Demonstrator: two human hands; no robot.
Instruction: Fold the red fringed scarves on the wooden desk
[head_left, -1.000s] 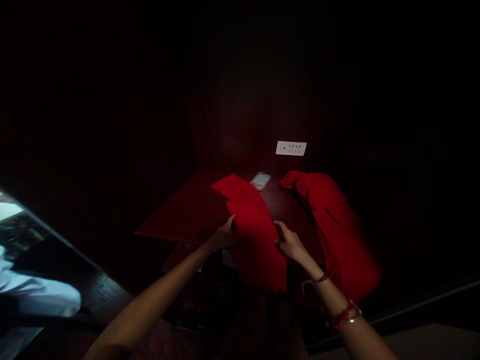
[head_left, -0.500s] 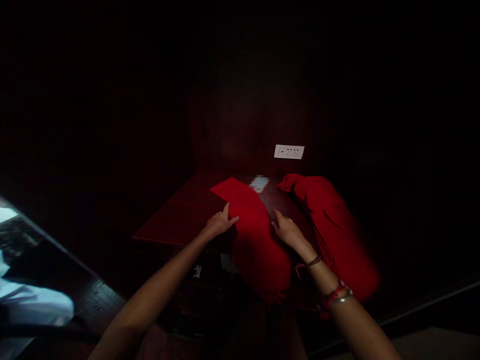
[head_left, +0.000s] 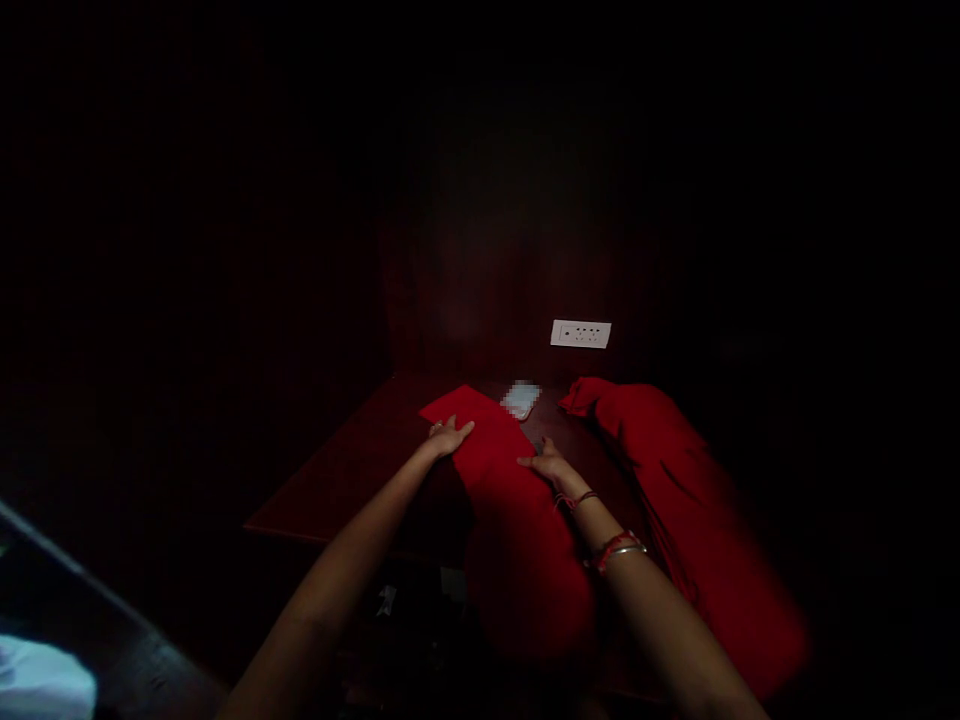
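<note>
A long red cloth (head_left: 506, 500) lies along a dark wooden table (head_left: 352, 470) and hangs over its near edge. My left hand (head_left: 448, 437) rests flat on the cloth's left edge near the far end, fingers stretched out. My right hand (head_left: 550, 464) lies flat on the cloth's right edge, fingers extended. Red thread bands and a metal bangle circle my right wrist. A second bundle of red cloth (head_left: 675, 490) lies to the right, draped off the table.
A small pale object (head_left: 520, 400) sits on the table past the cloth. A white socket plate (head_left: 580, 333) is on the dark wall behind. A pale patch (head_left: 41, 680) shows at the lower left. The room is very dark.
Both hands let go of the cloth's sides and slid forward along it; they now lie flat on it. The view has shifted so the table sits lower.
</note>
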